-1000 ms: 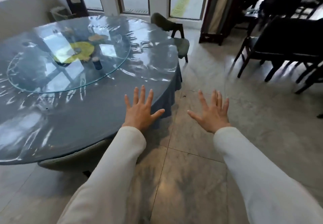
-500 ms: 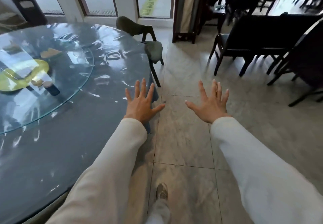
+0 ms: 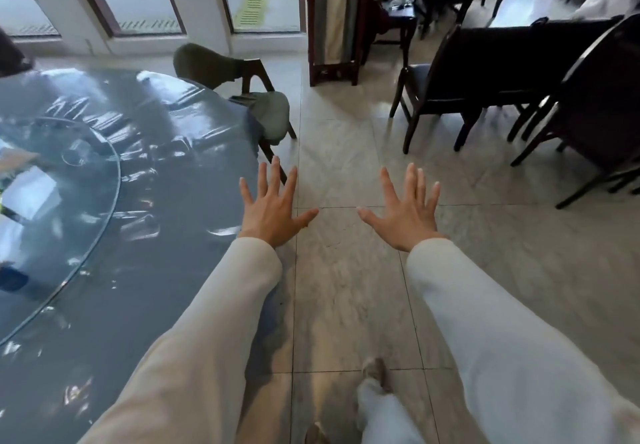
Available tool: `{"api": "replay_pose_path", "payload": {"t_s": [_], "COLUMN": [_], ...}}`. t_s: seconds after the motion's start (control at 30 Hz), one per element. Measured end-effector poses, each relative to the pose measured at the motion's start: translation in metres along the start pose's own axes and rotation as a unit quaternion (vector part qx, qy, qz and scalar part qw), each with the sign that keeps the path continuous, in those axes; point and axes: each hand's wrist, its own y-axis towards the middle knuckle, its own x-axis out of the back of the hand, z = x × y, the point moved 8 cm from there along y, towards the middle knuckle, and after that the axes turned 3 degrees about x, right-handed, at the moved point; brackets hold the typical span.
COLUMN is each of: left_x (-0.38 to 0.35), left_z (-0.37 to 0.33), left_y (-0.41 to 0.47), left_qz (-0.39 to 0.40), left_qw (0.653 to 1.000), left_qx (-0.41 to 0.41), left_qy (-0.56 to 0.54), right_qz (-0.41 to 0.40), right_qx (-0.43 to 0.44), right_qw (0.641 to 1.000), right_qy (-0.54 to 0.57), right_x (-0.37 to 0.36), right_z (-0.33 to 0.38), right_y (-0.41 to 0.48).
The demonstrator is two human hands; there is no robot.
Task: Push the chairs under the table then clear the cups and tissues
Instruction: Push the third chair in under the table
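Fingers (image 3: 276, 180) of the left hand (image 3: 270, 211) and right hand (image 3: 407, 216) are spread wide, holding nothing, beside the round table (image 3: 156, 270). At the table's far edge a green chair (image 3: 272, 111) juts out, not yet pushed under; clearing likely lies ahead.

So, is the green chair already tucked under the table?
No, the green chair stands with its seat out past the edge of the table.

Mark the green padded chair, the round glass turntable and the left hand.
Green padded chair (image 3: 273, 112), head view, seat cushion.
Round glass turntable (image 3: 62, 222), head view, bare glass near its right rim.
Left hand (image 3: 268, 215), head view, back of the hand.
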Motion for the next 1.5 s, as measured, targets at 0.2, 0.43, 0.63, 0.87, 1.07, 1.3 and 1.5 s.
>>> {"api": "replay_pose_path", "payload": {"t_s": [0.2,0.43,0.63,0.87,1.07,1.3,1.5], "left_x": [-0.015,-0.025,-0.032,-0.039,-0.036,-0.012,-0.020], "left_z": [-0.026,-0.060,-0.075,-0.066,-0.042,-0.001,0.037], "left_y": [0.113,0.255,0.356,0.491,0.631,0.789,0.900], "left_qz": [0.003,0.015,0.030,0.028,0.036,0.033,0.054], "left_qw": [1.000,0.998,0.997,0.998,0.997,0.997,0.992], "left_qx": [0.018,0.053,0.066,0.057,0.059,0.065,0.101], "left_qy": [-0.008,-0.016,-0.006,-0.020,-0.026,-0.032,-0.047], "right_qz": [0.008,0.041,0.052,0.081,0.105,0.109,0.106], "right_qx": [0.008,0.051,0.068,0.048,0.048,0.063,0.097], "right_qw": [1.000,0.998,0.996,0.996,0.993,0.992,0.990], "right_qy": [0.007,-0.016,-0.013,-0.010,-0.015,0.008,0.000], "right_x": [-0.012,-0.007,-0.003,-0.011,-0.002,0.026,0.020], "right_z": [-0.038,-0.087,-0.105,-0.112,-0.100,-0.063,-0.039], "right_y": [0.115,0.259,0.370,0.510,0.659,0.820,0.946]}}
